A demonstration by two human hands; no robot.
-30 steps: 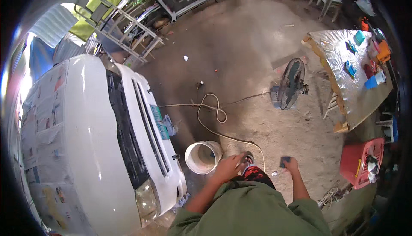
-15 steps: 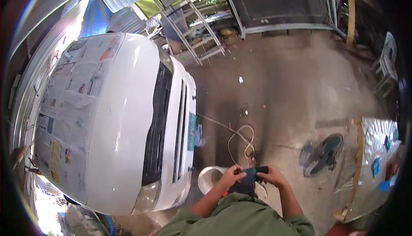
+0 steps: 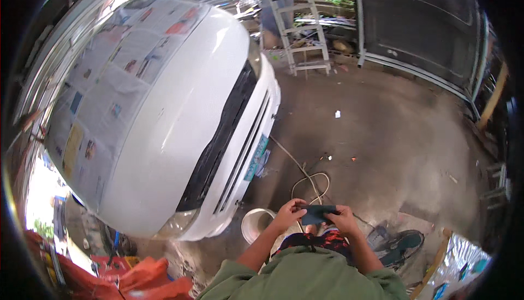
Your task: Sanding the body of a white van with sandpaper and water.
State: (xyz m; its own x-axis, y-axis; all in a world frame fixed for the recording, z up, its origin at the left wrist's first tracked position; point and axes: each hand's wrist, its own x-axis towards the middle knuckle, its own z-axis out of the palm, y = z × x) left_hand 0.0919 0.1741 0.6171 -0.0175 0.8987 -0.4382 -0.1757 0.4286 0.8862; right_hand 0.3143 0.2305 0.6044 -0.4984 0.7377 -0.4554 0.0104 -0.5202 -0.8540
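In front of my body I hold a small dark sheet of what looks like sandpaper (image 3: 316,214), stretched level between both hands. My left hand (image 3: 288,216) pinches its left end, and my right hand (image 3: 344,220) grips the right end with thumb and fingers. A white bucket (image 3: 245,226) stands on the floor just left of my left hand. Beyond my hands a pale hose (image 3: 328,182) lies in loops. To the left is the white front of a van (image 3: 174,114), its windshield covered with taped newspaper (image 3: 117,90).
A metal ladder (image 3: 289,31) leans at the far side, beside a large dark panel (image 3: 420,33). A dark round object (image 3: 405,248) lies at my right, near a shiny foil-covered surface (image 3: 464,262). Red-orange cloth (image 3: 144,281) is at lower left.
My view has turned, so the van and ladder appear rotated and shifted rightward. The dark sheet, bunched before, is now spread flatter between my hands. Red-orange cloth has come into view.
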